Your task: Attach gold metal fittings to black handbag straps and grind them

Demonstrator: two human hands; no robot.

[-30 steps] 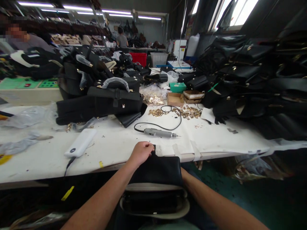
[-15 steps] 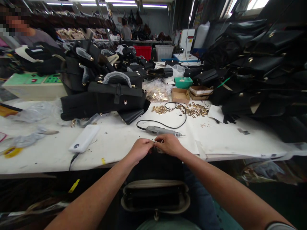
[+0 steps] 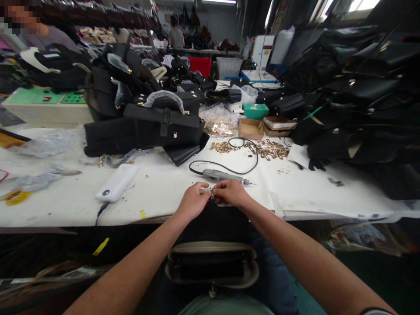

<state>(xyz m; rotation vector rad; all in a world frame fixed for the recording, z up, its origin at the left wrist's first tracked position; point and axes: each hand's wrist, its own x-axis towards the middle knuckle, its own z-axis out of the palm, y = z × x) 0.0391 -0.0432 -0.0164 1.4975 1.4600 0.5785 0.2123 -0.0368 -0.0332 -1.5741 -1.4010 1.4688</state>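
A black bag point(image 3: 216, 223) lies open on the person's lap, its flap reaching up to the table edge. At the flap's end, my left hand point(image 3: 194, 200) and my right hand point(image 3: 229, 193) meet over a small metallic piece point(image 3: 212, 195). Thumb and fingertips of my right hand are pinched at this piece. My left hand is bent beside it, its thumb touching the same spot; whether it grips anything is too small to tell. Just beyond the hands rests a grey electric screwdriver point(image 3: 223, 176) with its tip pointing right.
Gold metal parts point(image 3: 271, 149) lie scattered behind the screwdriver, near a cardboard box point(image 3: 250, 129) and a green box point(image 3: 255, 111). Black bags point(image 3: 147, 131) are piled left and right. A white power bank point(image 3: 117, 183) sits left. Two other people are farther back.
The camera view has shifted slightly. My left hand's fingers have loosened and lifted a little from the flap's end, and the small metallic piece now shows between the hands.
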